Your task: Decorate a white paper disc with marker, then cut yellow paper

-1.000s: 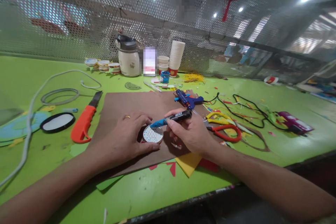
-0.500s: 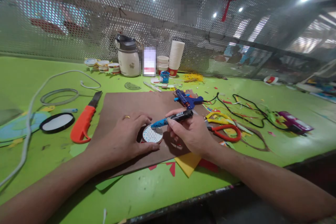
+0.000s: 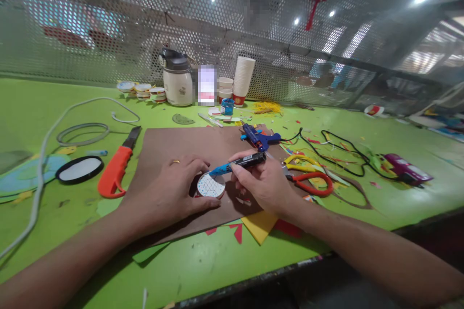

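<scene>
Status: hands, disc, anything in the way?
Left hand holding white patterned disc by its rim, on brown sheet. Right hand gripping marker, tip at disc's far side. Blue glue gun just beyond marker, not between it and disc.

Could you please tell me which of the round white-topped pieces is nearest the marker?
The crosshatched piece on the brown sheet: the marker points onto its top and the left hand curls around it. The three beside the bottle sit far back.
</scene>
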`<state>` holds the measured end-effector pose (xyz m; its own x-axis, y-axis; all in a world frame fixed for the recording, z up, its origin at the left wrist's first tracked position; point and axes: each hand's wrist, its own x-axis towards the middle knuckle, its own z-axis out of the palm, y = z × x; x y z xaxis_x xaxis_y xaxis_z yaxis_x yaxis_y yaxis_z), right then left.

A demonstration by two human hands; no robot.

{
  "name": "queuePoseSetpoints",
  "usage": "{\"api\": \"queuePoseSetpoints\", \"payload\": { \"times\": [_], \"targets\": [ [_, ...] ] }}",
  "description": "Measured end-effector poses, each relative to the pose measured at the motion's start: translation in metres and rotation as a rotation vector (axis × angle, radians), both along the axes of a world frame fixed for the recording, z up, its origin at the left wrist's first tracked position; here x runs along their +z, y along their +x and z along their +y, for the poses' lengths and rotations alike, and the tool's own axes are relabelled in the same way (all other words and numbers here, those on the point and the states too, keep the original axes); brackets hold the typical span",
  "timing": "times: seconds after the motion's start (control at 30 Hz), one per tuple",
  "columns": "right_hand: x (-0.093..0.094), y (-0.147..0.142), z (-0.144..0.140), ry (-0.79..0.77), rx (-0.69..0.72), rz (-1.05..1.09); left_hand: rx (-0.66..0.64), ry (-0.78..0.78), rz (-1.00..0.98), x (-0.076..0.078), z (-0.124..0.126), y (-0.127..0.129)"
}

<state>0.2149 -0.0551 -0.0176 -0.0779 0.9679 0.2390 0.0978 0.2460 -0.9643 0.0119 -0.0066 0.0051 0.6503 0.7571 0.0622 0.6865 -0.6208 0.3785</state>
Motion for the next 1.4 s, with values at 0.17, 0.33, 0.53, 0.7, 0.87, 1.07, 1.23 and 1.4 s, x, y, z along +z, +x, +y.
{"api": "queuePoseSetpoints", "payload": {
  "times": [0.17, 0.33, 0.53, 0.7, 0.87, 1.07, 1.23, 1.4],
  "targets": [
    [0.0047, -0.0003, -0.0025, 0.008, -0.016, 0.012, 0.010, -0.003, -0.004, 0.0008, -0.0003, -0.0005],
    [0.0053, -0.0006, -0.0045, -0.014, -0.007, 0.023, 0.003, -0.003, -0.010, 0.0011, -0.0006, -0.0010],
    [0.0040, -0.0043, -0.0032, -0.039, -0.010, 0.040, 0.020, 0.002, -0.035, -0.0008, -0.0004, -0.0012],
    [0.0042, -0.0045, -0.0020, -0.072, -0.001, 0.052, 0.004, 0.000, -0.025, -0.0007, -0.0006, -0.0011],
    [0.0033, -0.0034, -0.0017, -0.051, 0.002, 0.015, 0.009, 0.004, -0.031, -0.0012, -0.0002, -0.0009],
    [0.0062, -0.0027, -0.0011, -0.038, -0.007, 0.016, 0.007, -0.001, -0.027, 0.0011, -0.0005, 0.0000],
    [0.0106, -0.0025, -0.0019, -0.039, -0.027, 0.007, 0.014, -0.012, -0.028, 0.0020, -0.0013, -0.0004],
    [0.0075, -0.0021, -0.0021, -0.034, -0.019, -0.014, 0.019, 0.001, -0.036, 0.0002, -0.0005, -0.0015]
  ]
}}
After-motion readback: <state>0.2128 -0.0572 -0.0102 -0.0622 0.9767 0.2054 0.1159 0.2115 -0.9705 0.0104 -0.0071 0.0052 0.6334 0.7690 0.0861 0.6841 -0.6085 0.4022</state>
